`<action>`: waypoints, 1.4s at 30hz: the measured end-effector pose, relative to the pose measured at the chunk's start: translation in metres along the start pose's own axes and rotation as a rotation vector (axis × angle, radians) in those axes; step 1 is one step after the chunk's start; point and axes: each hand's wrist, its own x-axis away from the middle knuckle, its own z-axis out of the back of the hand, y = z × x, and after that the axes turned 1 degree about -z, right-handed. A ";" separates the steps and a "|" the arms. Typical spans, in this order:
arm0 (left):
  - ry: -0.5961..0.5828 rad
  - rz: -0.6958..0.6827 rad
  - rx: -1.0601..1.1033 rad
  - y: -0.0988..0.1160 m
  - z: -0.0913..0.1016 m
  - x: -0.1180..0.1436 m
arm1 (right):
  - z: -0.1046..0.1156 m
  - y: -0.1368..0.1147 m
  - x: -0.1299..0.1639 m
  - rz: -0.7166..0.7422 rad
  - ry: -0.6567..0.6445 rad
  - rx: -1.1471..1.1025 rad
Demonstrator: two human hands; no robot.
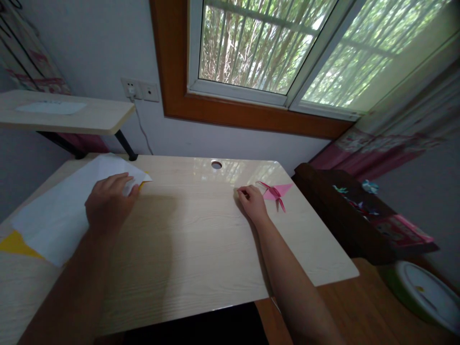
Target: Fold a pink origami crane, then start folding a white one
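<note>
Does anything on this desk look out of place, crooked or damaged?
Nothing looks damaged. The white paper lies askew under the left hand, covering a yellow sheet. The pink paper crane sits beside the right hand.

Window [266, 48] w/ wood frame, wall socket [140, 89], side shelf [89, 117], dark cabinet [345, 215], green-white lid [427, 292].
</note>
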 end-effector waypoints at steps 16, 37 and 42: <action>-0.389 0.214 -0.111 -0.029 -0.015 0.001 | -0.002 0.002 -0.001 0.029 0.003 -0.037; 0.193 -0.207 0.057 0.007 0.004 0.000 | -0.001 -0.002 -0.001 0.015 -0.003 -0.066; 0.298 -0.421 0.190 0.024 0.004 0.002 | -0.001 -0.004 -0.002 0.011 0.003 -0.089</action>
